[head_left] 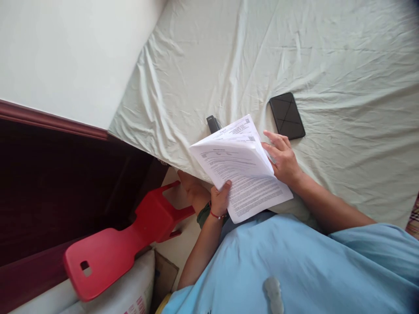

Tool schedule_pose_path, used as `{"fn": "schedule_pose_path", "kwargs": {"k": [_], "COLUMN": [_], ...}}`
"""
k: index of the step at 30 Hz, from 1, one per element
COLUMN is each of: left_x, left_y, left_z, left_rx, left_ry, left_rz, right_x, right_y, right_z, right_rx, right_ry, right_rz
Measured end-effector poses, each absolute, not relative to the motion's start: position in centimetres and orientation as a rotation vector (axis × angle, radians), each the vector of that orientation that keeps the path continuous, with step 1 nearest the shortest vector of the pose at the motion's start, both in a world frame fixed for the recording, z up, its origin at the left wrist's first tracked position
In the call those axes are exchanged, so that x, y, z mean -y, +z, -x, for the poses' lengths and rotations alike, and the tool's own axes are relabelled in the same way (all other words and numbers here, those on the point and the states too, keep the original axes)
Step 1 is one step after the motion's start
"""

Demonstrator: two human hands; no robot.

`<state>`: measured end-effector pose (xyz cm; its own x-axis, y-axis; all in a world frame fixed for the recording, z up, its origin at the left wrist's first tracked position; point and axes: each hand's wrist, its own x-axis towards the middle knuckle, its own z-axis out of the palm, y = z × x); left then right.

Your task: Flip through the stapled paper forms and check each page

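A stack of printed paper sheets (242,174) lies tilted over my lap at the bed's edge, its upper pages fanned apart at the top. My left hand (220,198) grips the lower left edge of the sheets, thumb on the front page and fingers hidden underneath. At the right edge of the stack is my right hand (284,160), its fingers stretched out and apart against the page edges. Just beyond the sheets, a black object that looks like a stapler (213,124) is partly covered by them. Beside my right hand, a black phone (287,116) rests on the bedsheet.
A pale green bedsheet (203,61) with creases covers the bed. To the left stand a red plastic chair (101,259) and dark wooden furniture (59,183) below a white wall (59,52). A white printed sack (140,279) sits beneath the chair's backrest.
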<state>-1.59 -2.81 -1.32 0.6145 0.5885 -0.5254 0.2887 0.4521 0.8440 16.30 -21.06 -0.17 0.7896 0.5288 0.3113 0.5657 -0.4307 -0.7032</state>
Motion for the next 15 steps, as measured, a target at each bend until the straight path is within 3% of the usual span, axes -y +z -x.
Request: {"fn": "schedule_pose_path", "kwargs": {"k": [9,15], "left_x": [2.77,2.75], "left_y": [-1.32,-1.55], "left_z": [1.59,1.73], "left_rx": [-0.934,-0.916], "left_ry": [0.221,0.228], "left_rz": [-1.123,-1.129], "right_x": [21.08,21.34], "right_y": [0.18,-0.5], "right_z": [-16.36,-16.33], "right_rx": [0.848,0.621], "right_ry": [-0.047,0.138], "right_rz": [2.007,2.078]}}
